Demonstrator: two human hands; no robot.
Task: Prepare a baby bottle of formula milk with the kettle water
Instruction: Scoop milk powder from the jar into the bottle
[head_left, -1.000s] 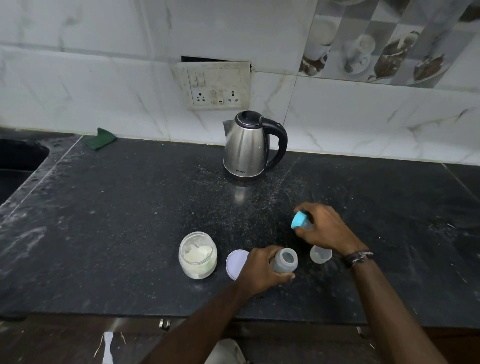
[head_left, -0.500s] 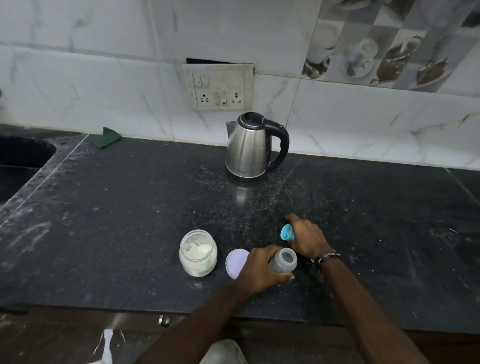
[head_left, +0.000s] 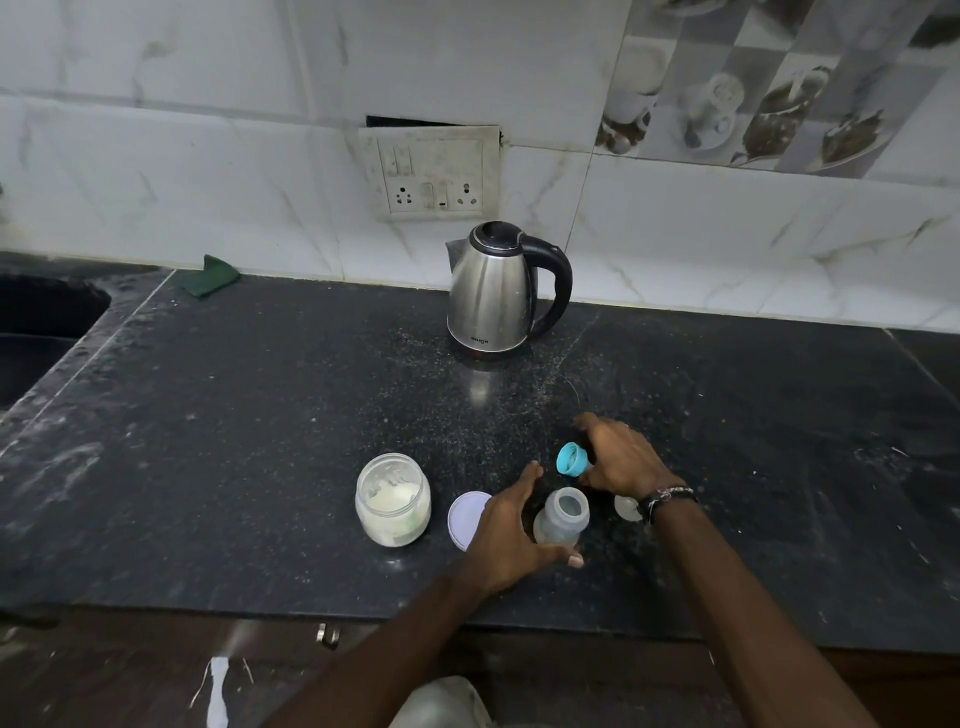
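A clear baby bottle (head_left: 563, 519) stands open-topped on the black counter (head_left: 260, 441), near its front edge. My left hand (head_left: 506, 535) curls around the bottle's left side, thumb at its base. My right hand (head_left: 621, 460) is just behind the bottle, low over the counter, fingers holding the blue bottle ring (head_left: 571, 460). A clear bottle cap (head_left: 625, 506) lies partly hidden by my right wrist. To the left stands the open jar of white formula powder (head_left: 393, 499), its white lid (head_left: 465, 519) flat beside it. The steel kettle (head_left: 493, 291) stands by the wall.
A switch and socket panel (head_left: 431, 174) sits on the tiled wall above the kettle. A green cloth (head_left: 208, 275) lies at the back left. A dark sink (head_left: 36, 322) opens at the far left. White dust specks the counter.
My right hand has come down and left with the blue ring, from above the clear cap to close behind the bottle. My left hand stays on the bottle.
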